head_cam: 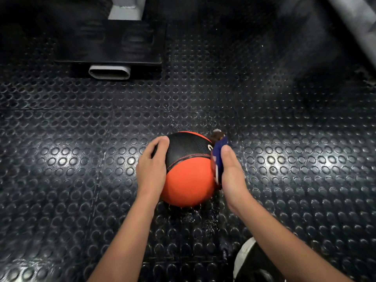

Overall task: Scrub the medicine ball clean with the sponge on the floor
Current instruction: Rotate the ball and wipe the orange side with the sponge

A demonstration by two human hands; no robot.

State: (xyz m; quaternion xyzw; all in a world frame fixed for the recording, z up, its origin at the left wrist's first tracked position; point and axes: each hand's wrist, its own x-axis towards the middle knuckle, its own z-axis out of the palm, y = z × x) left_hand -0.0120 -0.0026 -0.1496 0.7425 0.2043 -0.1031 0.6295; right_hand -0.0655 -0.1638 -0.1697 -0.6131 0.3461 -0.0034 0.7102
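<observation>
An orange and black medicine ball (188, 180) sits on the dark studded rubber floor (81, 159) in the middle of the head view. My left hand (152, 165) rests on the ball's left side, its fingers curved over the black panel. My right hand (231, 174) presses a blue sponge (218, 157) flat against the ball's right side, thumb along the top. Only the sponge's edge shows between palm and ball; its far tip looks dark and worn.
A black machine base (109, 45) with a grey oval tube end (109, 72) stands at the back left. A grey slanted bar (358, 21) crosses the top right corner. A shoe with a white sole (244, 259) sits at the bottom right. Water droplets speckle the floor around the ball.
</observation>
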